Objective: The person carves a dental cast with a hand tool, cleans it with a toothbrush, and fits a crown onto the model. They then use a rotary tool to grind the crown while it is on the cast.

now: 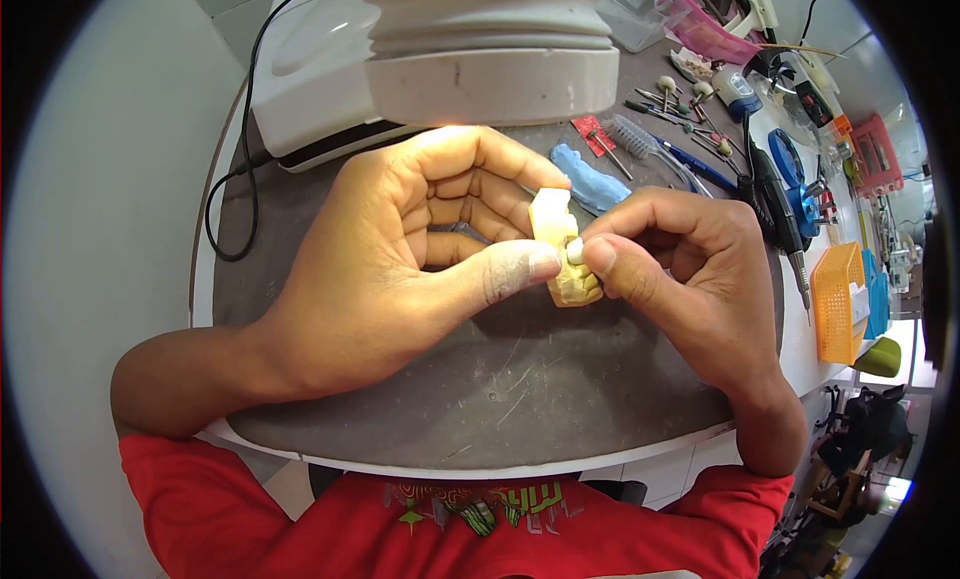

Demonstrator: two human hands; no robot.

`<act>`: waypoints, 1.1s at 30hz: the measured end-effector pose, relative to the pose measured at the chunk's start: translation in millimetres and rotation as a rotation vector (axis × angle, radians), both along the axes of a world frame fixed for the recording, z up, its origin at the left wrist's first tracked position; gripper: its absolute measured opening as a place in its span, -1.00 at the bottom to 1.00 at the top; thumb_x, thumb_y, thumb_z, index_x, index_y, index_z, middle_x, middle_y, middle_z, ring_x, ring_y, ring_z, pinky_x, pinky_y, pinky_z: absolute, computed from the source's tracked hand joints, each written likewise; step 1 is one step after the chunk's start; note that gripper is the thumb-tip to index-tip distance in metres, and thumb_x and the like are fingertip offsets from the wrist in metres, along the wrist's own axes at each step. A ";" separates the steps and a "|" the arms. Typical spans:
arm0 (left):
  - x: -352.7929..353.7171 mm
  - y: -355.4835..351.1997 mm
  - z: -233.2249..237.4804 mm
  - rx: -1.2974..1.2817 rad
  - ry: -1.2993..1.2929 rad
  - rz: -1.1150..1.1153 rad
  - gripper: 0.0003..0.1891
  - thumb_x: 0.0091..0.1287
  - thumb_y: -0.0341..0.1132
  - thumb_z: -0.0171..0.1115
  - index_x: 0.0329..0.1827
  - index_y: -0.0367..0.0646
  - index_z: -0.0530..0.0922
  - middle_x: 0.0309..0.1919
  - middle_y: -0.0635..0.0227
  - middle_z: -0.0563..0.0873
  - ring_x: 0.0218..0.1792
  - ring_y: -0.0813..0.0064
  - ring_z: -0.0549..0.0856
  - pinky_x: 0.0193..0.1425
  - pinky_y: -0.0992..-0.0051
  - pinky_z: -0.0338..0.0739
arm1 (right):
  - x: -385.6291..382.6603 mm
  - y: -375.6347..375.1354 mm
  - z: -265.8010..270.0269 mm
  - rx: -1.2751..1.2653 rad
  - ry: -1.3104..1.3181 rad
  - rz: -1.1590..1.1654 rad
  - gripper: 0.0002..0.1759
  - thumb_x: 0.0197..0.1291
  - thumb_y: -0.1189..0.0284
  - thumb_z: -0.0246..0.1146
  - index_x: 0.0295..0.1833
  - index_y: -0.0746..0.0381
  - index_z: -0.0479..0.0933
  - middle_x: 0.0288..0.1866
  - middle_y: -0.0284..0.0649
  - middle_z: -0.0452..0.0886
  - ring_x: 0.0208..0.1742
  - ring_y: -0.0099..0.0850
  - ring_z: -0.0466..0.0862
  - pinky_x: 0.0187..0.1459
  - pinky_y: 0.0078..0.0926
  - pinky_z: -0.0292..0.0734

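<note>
My left hand (410, 249) grips a yellow plaster dental model (553, 224) between thumb and fingers, held up above the dark grey bench mat. Between the thumb and index finger of my right hand (680, 269) is a small white dental crown (574, 250), placed against the tooth row of the model. Whether the crown is fully seated cannot be made out. My right fingertips partly cover the model's right side. A blue lump of putty-like material (590, 179) lies on the mat just behind the model.
A white ribbed suction hose end (490, 74) hangs over the bench behind my hands. At right lie a handpiece (780, 214), a clear-handled brush (640, 139) and several burs (700, 129). An orange basket (838, 304) stands at the right edge; a pink tray (710, 24) sits behind.
</note>
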State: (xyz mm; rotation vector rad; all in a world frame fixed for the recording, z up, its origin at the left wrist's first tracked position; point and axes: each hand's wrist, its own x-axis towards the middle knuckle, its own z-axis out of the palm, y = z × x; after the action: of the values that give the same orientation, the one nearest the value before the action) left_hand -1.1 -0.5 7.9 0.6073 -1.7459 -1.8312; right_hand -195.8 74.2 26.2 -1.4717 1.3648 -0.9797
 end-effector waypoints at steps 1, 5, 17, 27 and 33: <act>0.0 0.1 0.4 0.000 0.000 0.001 -0.61 0.17 -0.50 0.31 0.06 -0.30 0.44 -0.20 0.33 0.62 -0.14 0.64 0.61 0.00 0.61 0.53 | -0.1 0.2 0.0 0.011 0.015 -0.005 -0.83 0.23 0.49 0.23 -0.24 0.42 0.60 -0.39 -0.27 0.62 -0.39 -0.67 0.52 -0.35 -0.73 0.40; -0.7 0.9 2.1 -0.003 -0.006 0.019 -0.62 0.18 -0.50 0.31 0.06 -0.30 0.44 -0.20 0.33 0.61 -0.15 0.64 0.60 0.01 0.61 0.53 | -1.3 0.4 -1.4 0.002 0.024 -0.002 -0.83 0.23 0.48 0.24 -0.22 0.40 0.60 -0.37 -0.27 0.64 -0.40 -0.66 0.52 -0.36 -0.73 0.41; -0.7 0.2 2.2 -0.003 0.004 0.020 -0.62 0.17 -0.50 0.31 0.05 -0.31 0.44 -0.20 0.31 0.61 -0.14 0.63 0.60 0.01 0.60 0.53 | -0.7 0.3 -0.2 -0.032 0.030 -0.028 -0.85 0.23 0.51 0.23 -0.24 0.42 0.58 -0.36 -0.25 0.62 -0.37 -0.64 0.54 -0.31 -0.71 0.45; -0.4 1.0 0.7 -0.020 0.007 0.024 -0.62 0.17 -0.51 0.31 0.05 -0.32 0.44 -0.19 0.30 0.61 -0.14 0.62 0.61 0.03 0.59 0.53 | 0.6 0.4 -0.5 -0.031 0.046 -0.028 -0.85 0.22 0.52 0.24 -0.25 0.42 0.59 -0.37 -0.24 0.63 -0.39 -0.63 0.55 -0.33 -0.71 0.45; 0.2 0.8 1.0 -0.028 0.014 0.013 -0.62 0.17 -0.54 0.30 0.06 -0.33 0.43 -0.17 0.27 0.60 -0.11 0.59 0.62 0.04 0.59 0.55 | 0.0 0.4 -1.1 -0.034 0.030 -0.011 -0.86 0.21 0.53 0.23 -0.24 0.42 0.60 -0.37 -0.24 0.64 -0.40 -0.63 0.55 -0.34 -0.71 0.45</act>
State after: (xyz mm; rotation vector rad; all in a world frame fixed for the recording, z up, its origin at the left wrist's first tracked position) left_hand -1.0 0.3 8.9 0.5923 -1.7518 -1.7950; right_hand -195.8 74.5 25.1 -1.5113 1.3852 -0.9956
